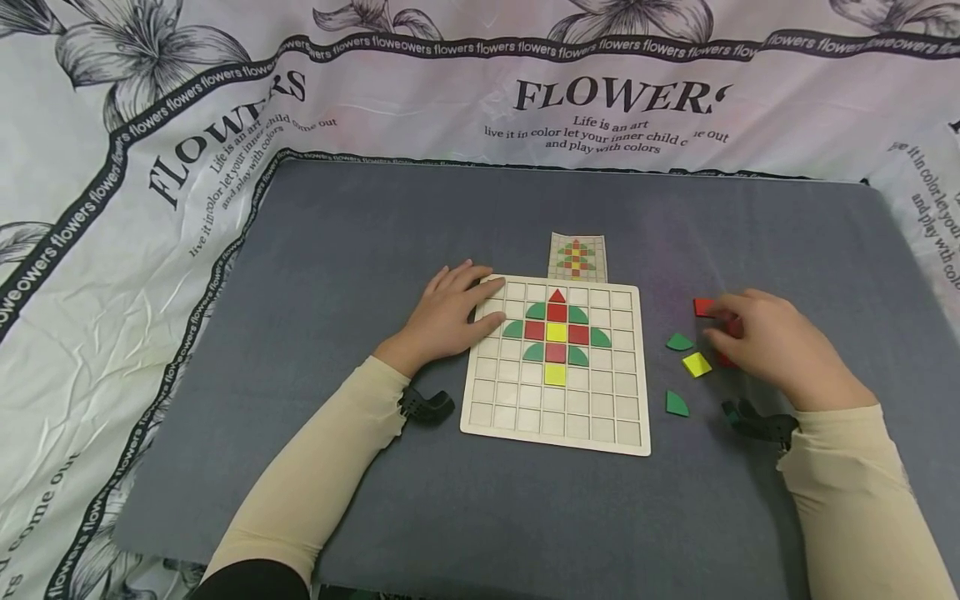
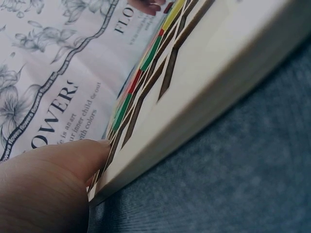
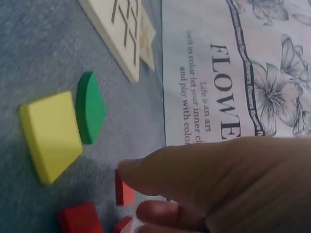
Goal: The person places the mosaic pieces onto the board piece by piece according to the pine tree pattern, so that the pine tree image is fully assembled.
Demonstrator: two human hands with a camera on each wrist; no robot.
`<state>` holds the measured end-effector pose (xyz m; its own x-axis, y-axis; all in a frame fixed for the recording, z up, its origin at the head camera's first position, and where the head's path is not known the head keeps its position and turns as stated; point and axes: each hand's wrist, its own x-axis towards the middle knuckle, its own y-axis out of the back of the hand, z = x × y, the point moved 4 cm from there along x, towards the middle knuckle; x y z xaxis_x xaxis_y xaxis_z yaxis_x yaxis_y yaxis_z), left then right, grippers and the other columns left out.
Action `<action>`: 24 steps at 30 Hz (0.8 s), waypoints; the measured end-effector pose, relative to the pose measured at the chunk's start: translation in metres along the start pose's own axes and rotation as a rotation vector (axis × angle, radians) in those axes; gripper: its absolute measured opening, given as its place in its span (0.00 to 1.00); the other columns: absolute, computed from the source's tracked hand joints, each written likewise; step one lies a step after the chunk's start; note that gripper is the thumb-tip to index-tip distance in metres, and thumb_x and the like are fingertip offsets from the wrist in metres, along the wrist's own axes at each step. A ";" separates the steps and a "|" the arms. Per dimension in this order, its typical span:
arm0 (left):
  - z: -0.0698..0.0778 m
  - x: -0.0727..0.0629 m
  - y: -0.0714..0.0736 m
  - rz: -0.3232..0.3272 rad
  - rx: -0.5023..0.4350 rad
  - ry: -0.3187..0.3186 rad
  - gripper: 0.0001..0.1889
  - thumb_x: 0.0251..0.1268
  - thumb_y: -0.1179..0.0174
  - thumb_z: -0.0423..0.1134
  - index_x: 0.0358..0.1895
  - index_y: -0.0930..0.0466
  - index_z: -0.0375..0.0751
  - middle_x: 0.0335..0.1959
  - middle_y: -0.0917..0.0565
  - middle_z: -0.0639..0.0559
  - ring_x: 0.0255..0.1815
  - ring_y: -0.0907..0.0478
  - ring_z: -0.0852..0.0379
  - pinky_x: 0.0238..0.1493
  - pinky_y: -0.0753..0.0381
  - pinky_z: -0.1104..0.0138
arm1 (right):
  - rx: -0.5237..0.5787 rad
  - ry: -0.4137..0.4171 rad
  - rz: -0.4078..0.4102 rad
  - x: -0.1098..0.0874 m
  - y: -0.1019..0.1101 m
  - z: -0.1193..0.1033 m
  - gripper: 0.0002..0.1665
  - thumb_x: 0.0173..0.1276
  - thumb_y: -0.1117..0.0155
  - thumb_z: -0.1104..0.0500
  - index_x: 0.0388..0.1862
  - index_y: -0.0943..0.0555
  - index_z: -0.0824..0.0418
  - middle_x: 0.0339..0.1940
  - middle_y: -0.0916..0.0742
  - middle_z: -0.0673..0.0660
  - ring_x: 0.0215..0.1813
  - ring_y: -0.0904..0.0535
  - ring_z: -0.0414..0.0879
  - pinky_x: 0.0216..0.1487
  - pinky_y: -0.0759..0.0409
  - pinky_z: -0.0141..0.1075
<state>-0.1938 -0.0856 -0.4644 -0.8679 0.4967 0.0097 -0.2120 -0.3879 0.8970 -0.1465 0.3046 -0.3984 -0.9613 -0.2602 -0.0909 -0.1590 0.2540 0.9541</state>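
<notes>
A cream gridded board [image 1: 517, 417] lies on the grey table, bearing a tree-like pattern of red, yellow and green tiles. My left hand [image 1: 444, 315] rests at its upper left edge, fingers spread, thumb lying on the board; the left wrist view shows that thumb [image 2: 58, 165] at the rim. Right of the board, my right hand [image 1: 780, 346] hovers over several red tiles [image 1: 703, 307], thumb and forefinger apart. Its fingers partly hide these tiles. In the right wrist view the thumb [image 3: 175, 167] overlaps a red tile [image 3: 125, 190]; contact is unclear.
Loose near the right hand lie a yellow square tile [image 1: 697, 365] and green quarter-round tiles [image 1: 677, 404]. A small pattern card [image 1: 577, 250] sticks out behind the board. A flower-printed cloth [image 1: 420, 108] borders the table's far and left sides.
</notes>
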 end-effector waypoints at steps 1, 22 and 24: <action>0.000 0.000 0.000 0.001 0.000 -0.002 0.32 0.80 0.46 0.59 0.81 0.33 0.55 0.81 0.35 0.51 0.87 0.52 0.47 0.87 0.63 0.49 | -0.003 -0.012 -0.005 -0.001 0.000 0.002 0.19 0.68 0.29 0.61 0.53 0.15 0.72 0.41 0.17 0.66 0.39 0.21 0.56 0.36 0.23 0.48; 0.001 -0.001 0.001 -0.003 -0.010 0.005 0.32 0.80 0.46 0.59 0.82 0.33 0.56 0.82 0.35 0.51 0.87 0.53 0.48 0.87 0.63 0.49 | 0.092 -0.135 0.055 -0.005 -0.006 0.030 0.15 0.69 0.33 0.62 0.48 0.21 0.72 0.39 0.16 0.70 0.38 0.20 0.60 0.31 0.27 0.43; 0.001 -0.001 0.001 -0.004 -0.010 0.005 0.32 0.80 0.46 0.59 0.82 0.33 0.56 0.82 0.35 0.51 0.88 0.53 0.48 0.87 0.63 0.49 | 0.115 -0.160 0.038 -0.006 -0.007 0.030 0.19 0.69 0.32 0.61 0.52 0.23 0.74 0.42 0.16 0.72 0.39 0.19 0.62 0.32 0.26 0.43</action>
<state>-0.1928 -0.0858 -0.4629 -0.8694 0.4942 0.0037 -0.2200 -0.3937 0.8925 -0.1468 0.3326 -0.4132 -0.9891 -0.0992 -0.1087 -0.1380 0.3683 0.9194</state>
